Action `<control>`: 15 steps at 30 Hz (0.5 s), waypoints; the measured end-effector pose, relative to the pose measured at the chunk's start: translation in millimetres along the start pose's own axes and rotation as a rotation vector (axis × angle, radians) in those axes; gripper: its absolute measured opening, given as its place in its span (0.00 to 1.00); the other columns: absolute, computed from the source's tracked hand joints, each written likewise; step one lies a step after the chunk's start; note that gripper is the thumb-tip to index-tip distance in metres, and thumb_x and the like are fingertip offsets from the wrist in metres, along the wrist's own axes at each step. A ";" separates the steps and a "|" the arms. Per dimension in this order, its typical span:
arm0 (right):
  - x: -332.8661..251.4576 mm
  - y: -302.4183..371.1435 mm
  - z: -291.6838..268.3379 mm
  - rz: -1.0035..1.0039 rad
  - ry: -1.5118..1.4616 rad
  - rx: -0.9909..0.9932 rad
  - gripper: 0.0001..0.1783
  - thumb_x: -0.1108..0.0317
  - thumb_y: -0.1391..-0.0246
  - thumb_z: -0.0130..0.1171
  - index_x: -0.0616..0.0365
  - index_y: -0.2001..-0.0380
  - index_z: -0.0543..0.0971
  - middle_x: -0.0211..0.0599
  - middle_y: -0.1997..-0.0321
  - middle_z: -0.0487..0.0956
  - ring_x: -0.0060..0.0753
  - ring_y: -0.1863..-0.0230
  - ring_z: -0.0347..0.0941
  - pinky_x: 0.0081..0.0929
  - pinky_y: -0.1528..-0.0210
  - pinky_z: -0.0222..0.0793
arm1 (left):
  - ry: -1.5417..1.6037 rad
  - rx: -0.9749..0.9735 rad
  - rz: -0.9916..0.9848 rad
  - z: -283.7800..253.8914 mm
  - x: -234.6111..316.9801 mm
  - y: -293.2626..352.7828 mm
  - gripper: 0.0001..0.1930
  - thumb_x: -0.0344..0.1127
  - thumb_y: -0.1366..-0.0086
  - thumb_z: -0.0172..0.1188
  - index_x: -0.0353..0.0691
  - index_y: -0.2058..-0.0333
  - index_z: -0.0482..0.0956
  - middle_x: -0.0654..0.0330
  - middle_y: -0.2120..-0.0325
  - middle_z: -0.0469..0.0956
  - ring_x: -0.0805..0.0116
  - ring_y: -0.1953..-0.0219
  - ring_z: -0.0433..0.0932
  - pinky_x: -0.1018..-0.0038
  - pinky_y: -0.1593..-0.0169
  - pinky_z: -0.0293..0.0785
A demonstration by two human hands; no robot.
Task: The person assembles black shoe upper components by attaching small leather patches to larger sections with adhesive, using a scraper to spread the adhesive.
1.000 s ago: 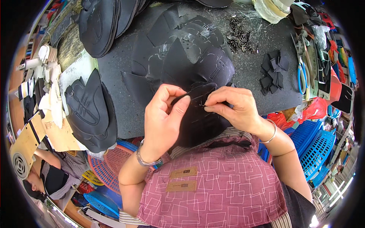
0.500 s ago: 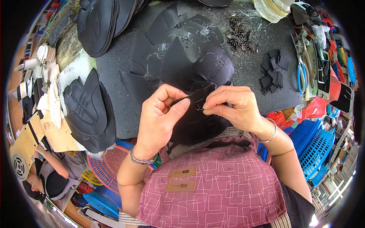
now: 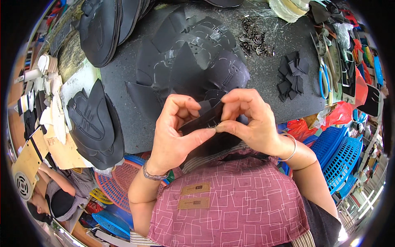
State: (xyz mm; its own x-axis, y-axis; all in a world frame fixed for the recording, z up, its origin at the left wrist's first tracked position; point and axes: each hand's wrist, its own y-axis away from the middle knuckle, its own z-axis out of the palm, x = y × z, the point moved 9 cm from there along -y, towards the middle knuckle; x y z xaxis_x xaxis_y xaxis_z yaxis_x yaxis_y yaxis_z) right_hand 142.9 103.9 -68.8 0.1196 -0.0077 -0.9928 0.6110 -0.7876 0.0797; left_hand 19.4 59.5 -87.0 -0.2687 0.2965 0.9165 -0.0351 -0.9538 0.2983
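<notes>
A black leather-like shoe upper piece [image 3: 205, 119] is pinched between both hands at the table's near edge. My left hand [image 3: 177, 131] grips it from the left, thumb stretched across its face. My right hand [image 3: 247, 121] grips it from the right, its thumb tip meeting the left one. Small pale marks show on the piece near the thumbs. Just beyond the hands lies a heap of similar black cut pieces [image 3: 187, 70] with pale marks and slits. The fingers hide much of the held piece.
Black pieces are stacked at the left [image 3: 92, 123] and far left [image 3: 98, 33]. Small black patches [image 3: 293, 74], dark scraps [image 3: 256, 39] and blue-handled scissors [image 3: 324, 80] lie right. Blue baskets [image 3: 341, 158] stand lower right, a red basket [image 3: 119, 181] lower left. Another person [image 3: 61, 191] is at lower left.
Both thumbs have come together along the piece, and its edge is now turned up between the hands. The right hand has shifted slightly left. The view has moved a little.
</notes>
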 end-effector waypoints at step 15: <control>20.7 4.8 4.7 0.371 -0.218 -0.061 0.13 0.70 0.55 0.63 0.64 0.66 0.76 0.25 0.73 0.76 0.11 0.71 0.68 0.14 0.69 0.66 | 0.089 0.114 -0.077 1.3 -0.6 5.8 0.24 0.21 0.49 0.61 0.37 0.54 0.62 0.62 0.69 0.72 0.78 0.64 0.73 0.83 0.60 0.71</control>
State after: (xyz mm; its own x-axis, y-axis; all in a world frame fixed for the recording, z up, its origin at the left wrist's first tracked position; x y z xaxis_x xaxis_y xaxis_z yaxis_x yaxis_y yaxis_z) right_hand 144.6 97.1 -89.4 0.1759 -0.4187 -0.8909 0.6032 -0.6694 0.4337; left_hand 20.6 53.8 -85.5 -0.3538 0.3580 0.8641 0.0489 -0.9155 0.3993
